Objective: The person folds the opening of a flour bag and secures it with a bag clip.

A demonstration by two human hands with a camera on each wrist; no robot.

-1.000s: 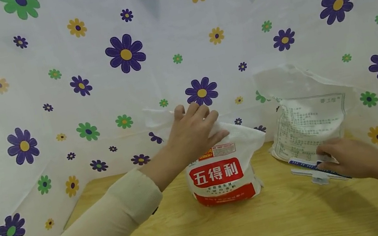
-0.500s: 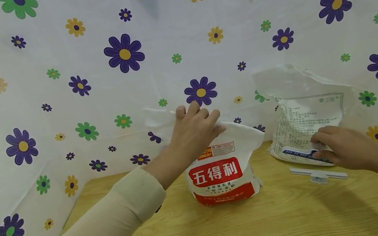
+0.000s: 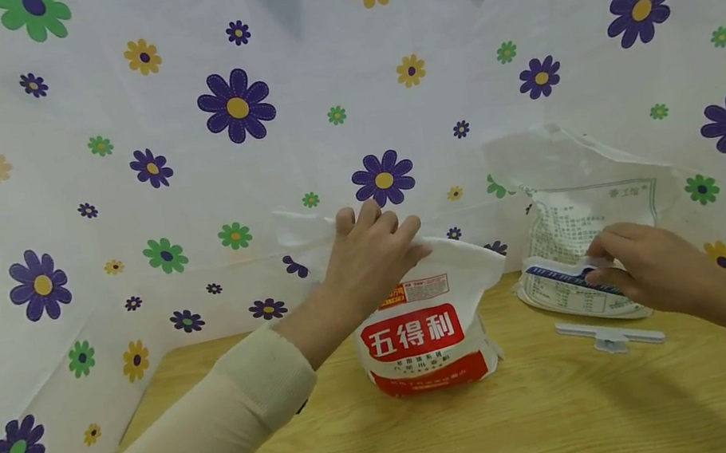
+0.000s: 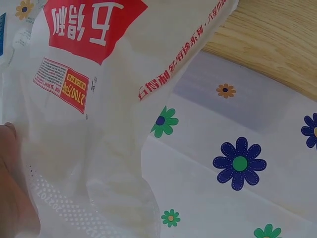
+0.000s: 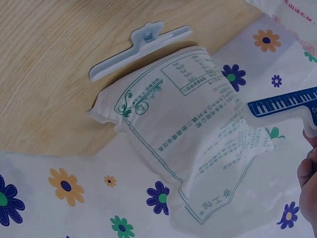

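Observation:
In the head view a white flour bag (image 3: pixel 414 335) with red labels stands upright mid-table. My left hand (image 3: pixel 373 245) grips its gathered top from above; the bag's upper edge spreads out on both sides. The left wrist view shows the bag's printed front (image 4: pixel 79 54), with only part of the hand at the left edge. My right hand (image 3: pixel 647 265) pinches a bag clip (image 5: pixel 285 105), white and blue with a piano-key pattern. That clip is raised off the table, in front of a second white bag (image 3: pixel 570 222) with green print in the head view.
A plain pale bag clip (image 3: pixel 608 335) lies on the wooden table (image 3: pixel 446 447) in front of the green-printed bag, at the right. The table backs onto a white curtain (image 3: pixel 301 43) patterned with purple, green and yellow flowers.
My right hand has lifted the piano-key clip up and slightly left, away from the pale clip on the table. The left hand keeps its grip on the flour bag.

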